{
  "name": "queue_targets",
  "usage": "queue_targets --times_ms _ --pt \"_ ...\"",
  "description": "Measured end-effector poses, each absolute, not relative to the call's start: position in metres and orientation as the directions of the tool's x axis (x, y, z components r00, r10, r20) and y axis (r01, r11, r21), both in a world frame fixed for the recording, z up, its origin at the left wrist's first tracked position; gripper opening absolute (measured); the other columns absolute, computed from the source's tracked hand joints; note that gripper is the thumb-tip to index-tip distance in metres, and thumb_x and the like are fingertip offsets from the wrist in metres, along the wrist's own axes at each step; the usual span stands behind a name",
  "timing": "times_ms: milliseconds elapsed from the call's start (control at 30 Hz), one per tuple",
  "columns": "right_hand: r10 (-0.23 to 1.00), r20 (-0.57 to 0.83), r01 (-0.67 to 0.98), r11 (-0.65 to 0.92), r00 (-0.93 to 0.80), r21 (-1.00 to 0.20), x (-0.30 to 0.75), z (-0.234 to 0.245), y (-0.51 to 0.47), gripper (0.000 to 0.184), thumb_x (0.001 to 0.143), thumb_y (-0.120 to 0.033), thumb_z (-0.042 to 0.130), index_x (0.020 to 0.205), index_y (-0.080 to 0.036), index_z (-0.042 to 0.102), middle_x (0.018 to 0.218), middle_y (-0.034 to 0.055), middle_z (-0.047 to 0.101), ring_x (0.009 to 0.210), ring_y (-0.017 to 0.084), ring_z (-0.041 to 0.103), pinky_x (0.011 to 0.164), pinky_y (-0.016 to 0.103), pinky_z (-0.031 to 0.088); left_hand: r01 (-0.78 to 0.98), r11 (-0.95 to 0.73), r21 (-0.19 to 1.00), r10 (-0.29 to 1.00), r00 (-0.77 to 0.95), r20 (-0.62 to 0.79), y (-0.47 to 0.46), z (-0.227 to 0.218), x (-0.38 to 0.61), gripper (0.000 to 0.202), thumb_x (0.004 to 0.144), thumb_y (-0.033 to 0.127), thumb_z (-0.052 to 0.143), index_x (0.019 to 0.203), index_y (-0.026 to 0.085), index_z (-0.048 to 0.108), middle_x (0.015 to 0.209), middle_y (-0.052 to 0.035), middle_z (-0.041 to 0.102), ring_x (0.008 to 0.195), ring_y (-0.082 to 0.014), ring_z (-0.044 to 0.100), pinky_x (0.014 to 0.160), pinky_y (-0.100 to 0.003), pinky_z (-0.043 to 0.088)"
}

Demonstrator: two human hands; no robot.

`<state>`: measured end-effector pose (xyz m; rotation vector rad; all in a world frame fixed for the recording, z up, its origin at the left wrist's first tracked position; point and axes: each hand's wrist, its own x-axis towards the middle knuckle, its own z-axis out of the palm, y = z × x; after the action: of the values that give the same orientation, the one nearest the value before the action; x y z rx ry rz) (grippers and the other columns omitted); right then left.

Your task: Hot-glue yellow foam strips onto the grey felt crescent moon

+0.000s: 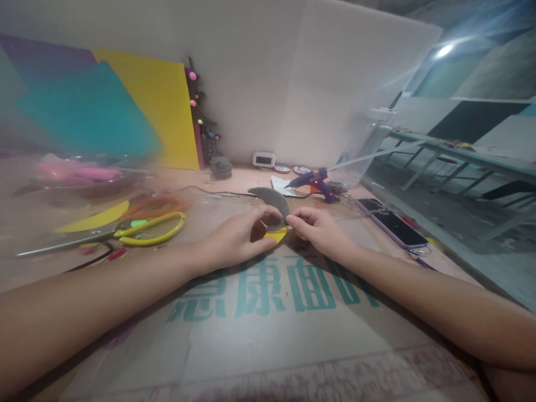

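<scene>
A grey curved piece (pixel 273 199), crescent-like with a finely ribbed surface, stands between both hands above the printed sheet. My left hand (pixel 240 237) grips it from the left, thumb low and fingers curled at its side. Under its lower end a bright yellow piece (pixel 277 234) shows, partly behind the left thumb. My right hand (pixel 316 228) is closed in a pinch at the right edge of these pieces. What lies between the right fingertips is too small to make out.
A glue gun (pixel 312 181) with a red light lies behind the hands, near a small digital clock (pixel 263 159). Scissors (pixel 146 229) lie at left, a phone (pixel 396 223) at right. Coloured sheets (pixel 176 117) lean at the back left. Printed plastic sheet (pixel 268 346) covers the front.
</scene>
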<state>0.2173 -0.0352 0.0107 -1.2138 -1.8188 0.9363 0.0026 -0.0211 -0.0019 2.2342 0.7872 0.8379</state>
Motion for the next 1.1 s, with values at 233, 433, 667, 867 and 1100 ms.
queue_targets --times_ms 233,433,667,867,1100 --pt "0.934 0.16 0.377 0.28 -0.32 -0.883 0.2202 0.0083 -0.0344 0.038 0.086 -0.053 0.055 0.078 -0.016 0.056 0.058 -0.0051 0.044 0.051 0.008 0.041 0.047 0.022 0.031 0.305 -0.699 0.647 0.654 0.638 0.407 -0.0142 -0.0046 0.0016 0.038 0.086 0.016 0.047 0.124 0.021 0.049 0.099 -0.0031 0.06 0.083 -0.0141 0.057 0.075 -0.028 0.048" --pt "0.926 0.16 0.319 0.275 -0.341 -0.907 0.2212 0.004 -0.0318 0.035 0.085 -0.052 0.057 0.085 -0.017 0.058 0.061 -0.0047 0.047 0.051 0.008 0.041 0.048 0.021 0.032 0.304 -0.672 0.675 0.672 0.633 0.384 -0.0137 -0.0064 0.0006 0.038 0.084 0.013 0.046 0.12 0.022 0.049 0.099 -0.0022 0.059 0.084 -0.014 0.057 0.075 -0.028 0.049" --pt "0.94 0.158 0.326 0.258 -0.303 -0.909 0.2219 0.0019 -0.0295 0.035 0.082 -0.052 0.06 0.081 -0.017 0.059 0.059 -0.0056 0.044 0.05 0.007 0.037 0.047 0.021 0.028 0.301 -0.661 0.687 0.669 0.651 0.359 -0.0158 -0.0037 0.0016 0.029 0.088 0.023 0.049 0.117 0.02 0.051 0.092 -0.0016 0.058 0.079 -0.0136 0.055 0.071 -0.027 0.047" --pt "0.929 0.157 0.333 0.273 -0.334 -0.903 0.2214 0.003 -0.0303 0.035 0.083 -0.051 0.059 0.079 -0.017 0.057 0.059 -0.0053 0.044 0.052 0.008 0.038 0.048 0.021 0.029 0.322 -0.667 0.671 0.674 0.644 0.361 -0.0154 -0.0045 0.0015 0.027 0.089 0.028 0.05 0.114 0.021 0.053 0.093 -0.0015 0.058 0.079 -0.0139 0.054 0.071 -0.028 0.047" --pt "0.922 0.184 0.35 0.306 -0.34 -0.885 0.2203 0.0041 -0.0313 0.031 0.084 -0.047 0.058 0.079 -0.017 0.057 0.061 -0.0051 0.045 0.052 0.008 0.039 0.049 0.022 0.031 0.338 -0.663 0.668 0.68 0.645 0.35 -0.0175 -0.002 0.0001 0.028 0.086 0.02 0.048 0.114 0.02 0.053 0.094 -0.0012 0.059 0.08 -0.0136 0.055 0.073 -0.028 0.047"
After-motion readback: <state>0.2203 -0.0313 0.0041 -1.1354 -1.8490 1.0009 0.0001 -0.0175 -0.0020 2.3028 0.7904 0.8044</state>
